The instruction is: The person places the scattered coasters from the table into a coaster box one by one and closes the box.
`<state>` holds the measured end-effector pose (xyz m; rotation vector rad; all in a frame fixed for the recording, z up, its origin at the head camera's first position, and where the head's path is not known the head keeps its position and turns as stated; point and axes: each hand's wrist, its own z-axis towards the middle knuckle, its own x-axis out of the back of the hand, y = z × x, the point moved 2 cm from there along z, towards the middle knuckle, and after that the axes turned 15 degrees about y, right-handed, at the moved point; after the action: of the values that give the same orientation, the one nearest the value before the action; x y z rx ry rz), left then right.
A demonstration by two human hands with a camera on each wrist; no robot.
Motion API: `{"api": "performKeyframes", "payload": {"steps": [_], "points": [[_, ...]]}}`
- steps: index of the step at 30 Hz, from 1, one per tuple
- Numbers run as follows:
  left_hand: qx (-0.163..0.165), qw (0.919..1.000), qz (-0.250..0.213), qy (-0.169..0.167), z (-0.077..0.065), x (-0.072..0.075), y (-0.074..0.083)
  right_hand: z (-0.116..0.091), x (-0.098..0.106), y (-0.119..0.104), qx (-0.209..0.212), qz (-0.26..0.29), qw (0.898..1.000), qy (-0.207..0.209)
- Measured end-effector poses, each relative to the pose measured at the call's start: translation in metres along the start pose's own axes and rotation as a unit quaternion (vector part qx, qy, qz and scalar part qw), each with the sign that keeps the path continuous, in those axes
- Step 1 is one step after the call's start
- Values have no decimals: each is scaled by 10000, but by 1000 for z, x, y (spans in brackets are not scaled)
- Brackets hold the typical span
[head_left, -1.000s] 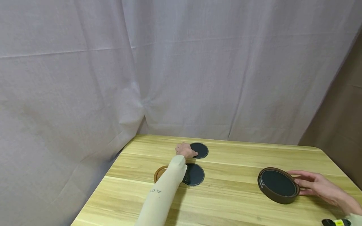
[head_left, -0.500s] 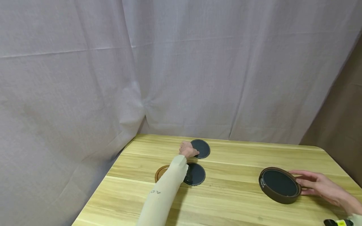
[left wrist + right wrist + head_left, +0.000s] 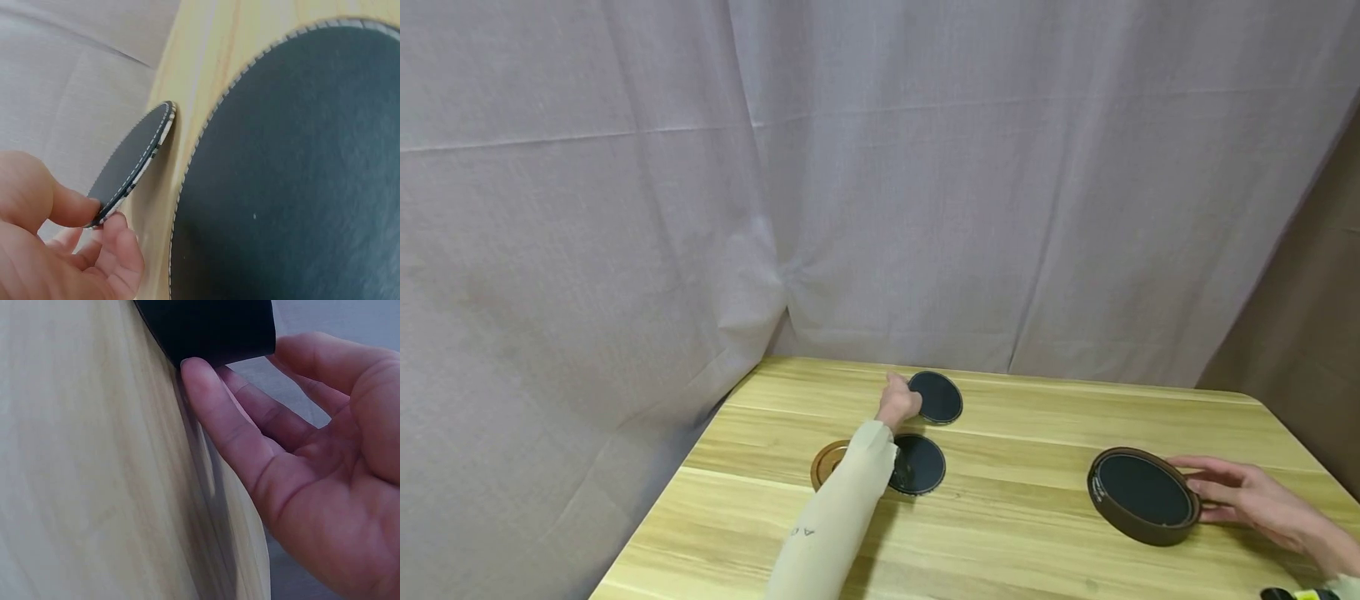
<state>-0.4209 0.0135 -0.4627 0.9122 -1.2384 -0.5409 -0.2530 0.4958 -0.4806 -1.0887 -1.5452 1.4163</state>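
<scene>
Pinching a black disc [image 3: 128, 159], the left hand [image 3: 47, 244] has another disc [image 3: 919, 465] near its grip! Right hand [image 3: 1255, 502] grips a round brown case [image 3: 1122, 520].

Below the head view's centre are one upper dark disc [image 3: 942, 398] and one lower dark disc [image 3: 923, 467], two in all. One wooden disc [image 3: 827, 463], partly hidden, is left of them; one round brown case [image 3: 1144, 497] is at lower right. One left hand [image 3: 898, 402] and one right hand [image 3: 1255, 505] make two; there is one table [image 3: 1000, 542].

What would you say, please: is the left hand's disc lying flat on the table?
No, the left hand pinches the black disc, which slants up from the table.
</scene>
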Motion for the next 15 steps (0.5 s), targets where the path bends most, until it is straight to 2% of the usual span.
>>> {"api": "performKeyframes", "payload": {"steps": [4,8,15], "points": [[100,9972,-708,-224,1,-3,-2,-2,1,1,36,-72,10000,36],[399,9873,-1459,-480,-2,-5,-2,-2,0,1,56,-53,10000,17],[469,9771,-2049,-322,-15,-5,2,-1,-1,0,108,-4,9999,-31]]}}
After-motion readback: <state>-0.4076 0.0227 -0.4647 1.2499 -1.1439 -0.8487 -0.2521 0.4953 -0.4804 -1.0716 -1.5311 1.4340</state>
